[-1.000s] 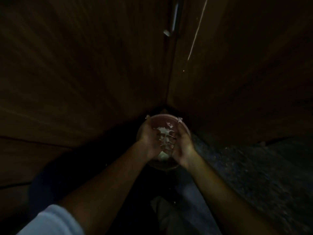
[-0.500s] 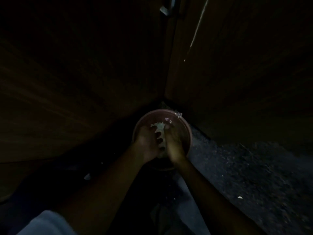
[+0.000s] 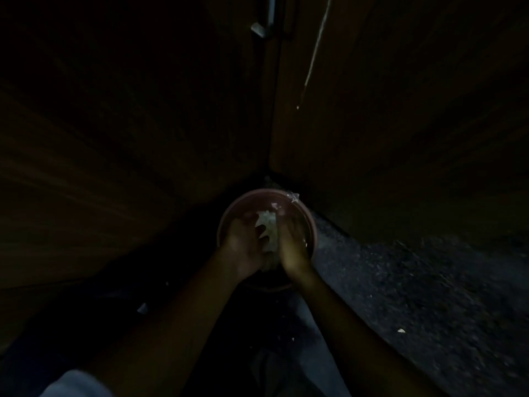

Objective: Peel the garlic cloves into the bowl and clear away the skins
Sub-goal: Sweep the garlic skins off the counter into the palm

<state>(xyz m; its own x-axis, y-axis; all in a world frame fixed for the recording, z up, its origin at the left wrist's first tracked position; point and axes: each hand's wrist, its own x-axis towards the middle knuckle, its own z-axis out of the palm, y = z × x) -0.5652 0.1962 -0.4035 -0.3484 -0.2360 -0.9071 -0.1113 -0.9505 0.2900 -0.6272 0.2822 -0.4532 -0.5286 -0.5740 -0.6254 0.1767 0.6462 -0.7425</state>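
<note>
Gripped between the two hands, inside the bowl (image 3: 311, 224), a pale clump of garlic skins (image 3: 269, 229) is held just above the bowl's bottom. The left hand (image 3: 242, 245) is set against the left side of the clump, and its fingers (image 3: 261, 232) are seen curled over the pale mass. The right hand (image 3: 292, 249) is laid against the clump's right side, but it is blurred, so it cannot be told whether that grip is curled or flat. Whether whole cloves lie among the skins cannot be made out in the dim light. The bowl is round and reddish-brown and is set on the floor (image 3: 415, 282), tucked into the corner where two dark wooden panels meet: the left panel (image 3: 128, 138) and the right panel (image 3: 400, 124). A single papery skin scrap (image 3: 293, 196) is caught on the bowl's far rim. A metal handle (image 3: 262, 27) is fixed high up near the seam between the panels. The floor to the right of the bowl is dark and speckled, and a small pale fragment (image 3: 401, 330) lies on it, well apart from the bowl. Another pale bit (image 3: 142, 308) is seen in the shadow left of the forearms. A light sleeve (image 3: 77, 383) is visible at the lower left edge.
</note>
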